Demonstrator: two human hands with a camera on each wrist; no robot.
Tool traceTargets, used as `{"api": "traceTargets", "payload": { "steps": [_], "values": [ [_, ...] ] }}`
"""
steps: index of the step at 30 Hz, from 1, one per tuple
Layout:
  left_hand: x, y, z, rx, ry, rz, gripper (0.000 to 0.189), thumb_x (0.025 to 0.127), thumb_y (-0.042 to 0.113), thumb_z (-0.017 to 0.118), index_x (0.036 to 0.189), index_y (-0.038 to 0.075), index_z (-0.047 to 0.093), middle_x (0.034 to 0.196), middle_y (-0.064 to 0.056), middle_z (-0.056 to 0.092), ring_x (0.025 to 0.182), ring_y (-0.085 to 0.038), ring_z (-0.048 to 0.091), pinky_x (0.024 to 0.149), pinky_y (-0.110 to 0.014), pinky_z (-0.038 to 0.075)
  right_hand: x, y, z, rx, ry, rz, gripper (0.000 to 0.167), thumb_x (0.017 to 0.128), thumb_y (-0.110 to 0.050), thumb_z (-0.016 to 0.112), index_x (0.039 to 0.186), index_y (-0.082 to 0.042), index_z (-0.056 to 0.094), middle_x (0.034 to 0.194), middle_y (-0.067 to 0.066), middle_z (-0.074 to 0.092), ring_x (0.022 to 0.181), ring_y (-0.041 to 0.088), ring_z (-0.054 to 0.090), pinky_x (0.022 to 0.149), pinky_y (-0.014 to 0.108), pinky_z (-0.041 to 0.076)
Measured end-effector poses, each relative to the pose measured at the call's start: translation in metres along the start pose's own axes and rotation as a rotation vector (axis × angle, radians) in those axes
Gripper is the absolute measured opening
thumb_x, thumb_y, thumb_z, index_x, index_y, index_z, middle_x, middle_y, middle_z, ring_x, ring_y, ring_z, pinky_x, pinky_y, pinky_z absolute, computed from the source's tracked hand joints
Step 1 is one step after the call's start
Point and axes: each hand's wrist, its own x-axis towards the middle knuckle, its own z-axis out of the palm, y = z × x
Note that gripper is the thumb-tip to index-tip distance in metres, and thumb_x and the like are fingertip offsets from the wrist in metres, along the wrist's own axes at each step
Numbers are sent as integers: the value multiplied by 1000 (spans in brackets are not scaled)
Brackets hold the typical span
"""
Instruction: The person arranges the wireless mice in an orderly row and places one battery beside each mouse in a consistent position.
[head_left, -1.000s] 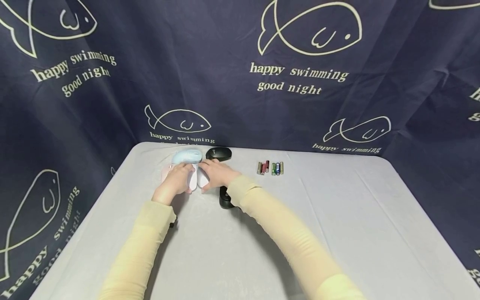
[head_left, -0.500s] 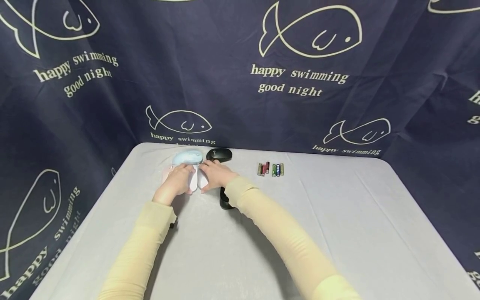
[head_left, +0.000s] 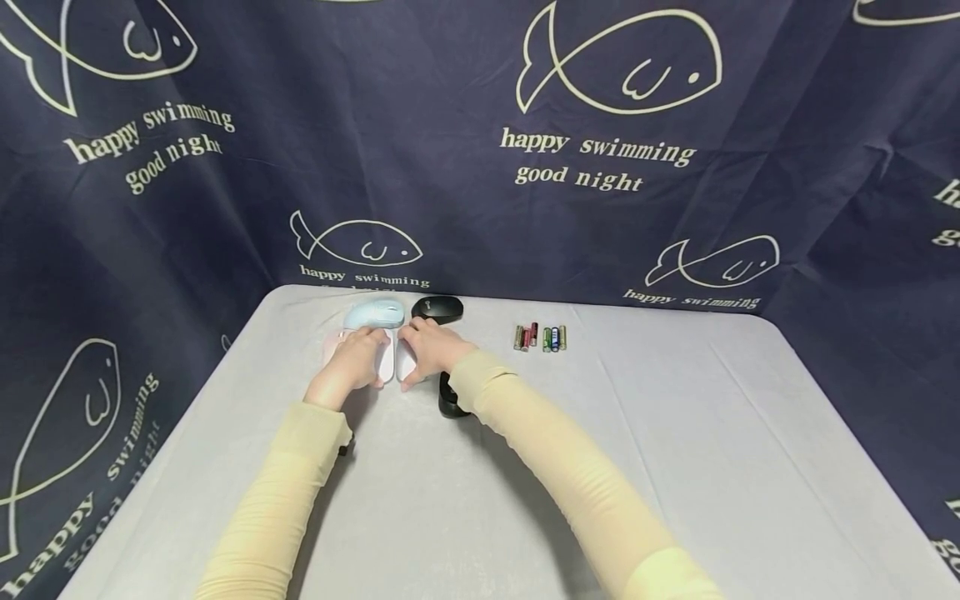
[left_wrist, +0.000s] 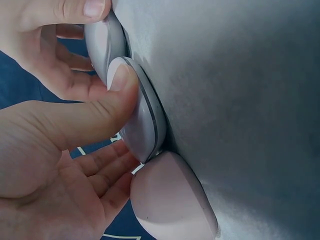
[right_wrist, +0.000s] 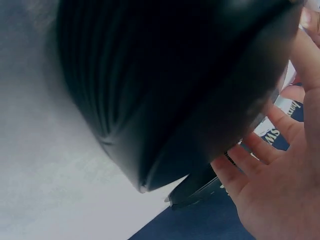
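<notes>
Two white computer mice stand side by side at the back left of the table. My left hand (head_left: 354,360) grips the left white mouse (head_left: 387,360), thumb on its near end and fingers at the far end. On the right white mouse (head_left: 405,362) my right hand (head_left: 437,347) has a similar grip. In the left wrist view the left mouse (left_wrist: 145,117) and the right mouse (left_wrist: 106,42) sit close together on the cloth. A pink mouse (left_wrist: 170,195) lies against the left one, partly hidden by my left hand in the head view.
Behind the hands are a light blue mouse (head_left: 373,314) and a black mouse (head_left: 438,308). Another black mouse (head_left: 451,398) lies under my right wrist, large in the right wrist view. Several batteries (head_left: 541,337) stand in two groups to the right. A dark curtain (head_left: 480,208) surrounds the table.
</notes>
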Motion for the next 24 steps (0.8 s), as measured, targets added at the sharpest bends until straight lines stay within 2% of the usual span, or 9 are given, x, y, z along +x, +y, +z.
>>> {"api": "traceTargets", "payload": {
  "steps": [5,13,24],
  "values": [
    [0,0,-1,2,-9,-9,74,60,9,85,125,-2,51,129,-27,47,121,-45,44,101,-56,37,-3,0,0,53,-25,13,86,67,-52,80,136,-17,41,137,10,42,120,25,43,97,35,44],
    [0,1,-1,8,-10,-2,74,60,10,85,124,-2,51,128,-27,48,121,-45,44,101,-56,37,-1,1,3,66,-37,31,88,66,-52,80,136,-20,37,135,10,43,118,26,45,95,35,45],
    [-2,2,-2,3,-4,1,74,61,9,85,125,-4,50,129,-28,47,121,-46,44,103,-58,34,-2,2,2,94,-43,18,95,67,-51,80,144,-21,35,138,11,40,118,24,42,94,34,45]
  ]
}}
